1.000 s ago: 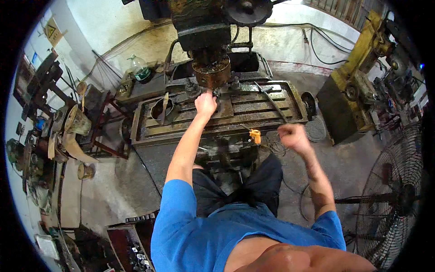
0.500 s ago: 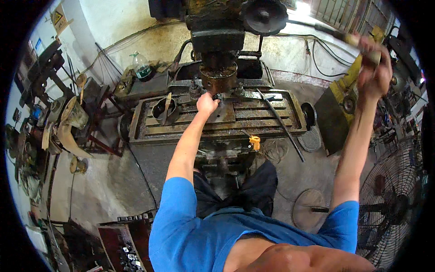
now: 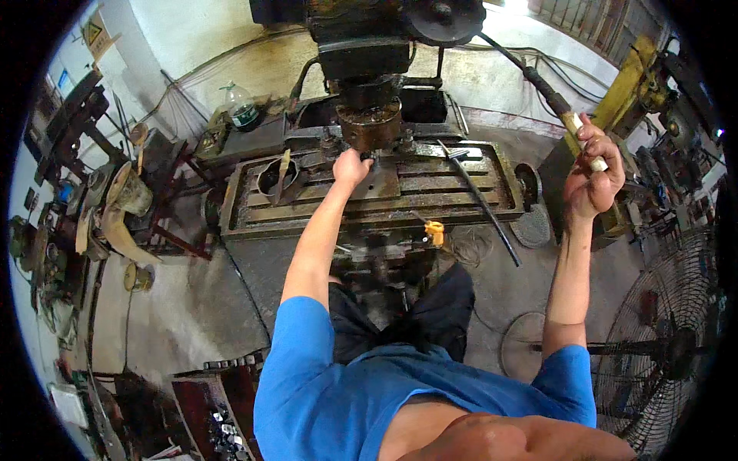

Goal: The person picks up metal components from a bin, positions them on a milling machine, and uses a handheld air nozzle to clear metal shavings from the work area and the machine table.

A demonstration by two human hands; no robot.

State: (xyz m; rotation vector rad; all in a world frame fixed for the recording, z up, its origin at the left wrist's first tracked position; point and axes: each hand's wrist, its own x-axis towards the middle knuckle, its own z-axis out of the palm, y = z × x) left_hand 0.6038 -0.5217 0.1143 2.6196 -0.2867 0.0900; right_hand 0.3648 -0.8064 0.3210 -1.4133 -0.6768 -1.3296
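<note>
My right hand [image 3: 596,173] is wrapped round the pale grip at the end of a long dark feed lever [image 3: 547,94], which slopes down from the round hub [image 3: 444,21] of a drilling or milling machine. At the machine table [image 3: 307,221], my left hand [image 3: 352,167] is closed just below and in front of the rusty spindle head [image 3: 370,127]. Whatever its fingers pinch is too small and hidden to name. A dark cut-open can [image 3: 269,181] with a brush [image 3: 285,165] in it stands on the table, left of that hand.
Right of the left hand, a long dark bar [image 3: 490,219] leans over the table's front edge. An orange air gun [image 3: 434,233] hangs at that edge. A clear bottle [image 3: 244,115] stands behind left. A caged fan [image 3: 661,346] is near my right arm.
My right hand has swung down and inward, drawing the feed lever with it to a steeper slope. My left hand stays by the spindle head.
</note>
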